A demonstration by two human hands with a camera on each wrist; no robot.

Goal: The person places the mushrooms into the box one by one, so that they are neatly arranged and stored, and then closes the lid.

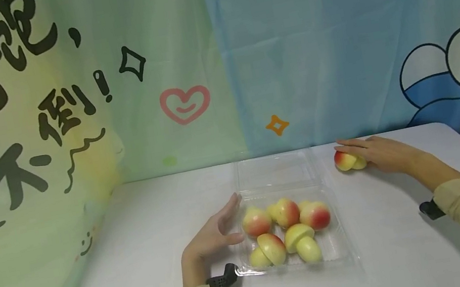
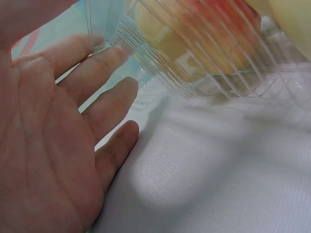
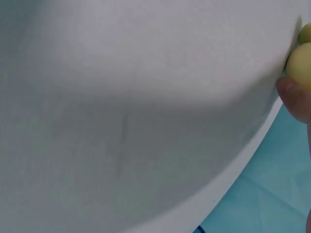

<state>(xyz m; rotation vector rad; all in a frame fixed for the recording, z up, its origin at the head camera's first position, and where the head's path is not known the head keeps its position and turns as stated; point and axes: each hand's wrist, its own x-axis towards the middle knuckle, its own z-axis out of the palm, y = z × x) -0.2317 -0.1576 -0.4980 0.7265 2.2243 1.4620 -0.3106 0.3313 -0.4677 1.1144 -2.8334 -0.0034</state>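
A clear plastic clamshell box (image 1: 340,247) lies opened on the table, its lid (image 1: 274,171) folded back to the far side. Inside sit several mushroom-shaped pieces (image 1: 306,237), pale yellow with red blush on their caps. My left hand (image 1: 213,233) is at the box's left wall, thumb and fingers spread; in the left wrist view its fingertips (image 2: 121,53) are right at the ribbed plastic. Far to the right, my right hand (image 1: 381,152) holds another yellow-red mushroom (image 1: 344,161), fingers over its top. The right wrist view catches only the thumb (image 3: 294,97) against its pale yellow surface.
The white table (image 1: 145,240) ends at a printed cloth backdrop (image 1: 310,47) at the back. Its rounded far right corner lies beyond my right hand. Black wrist cameras (image 1: 223,279) sit on both wrists, the left one close to the box's front left corner.
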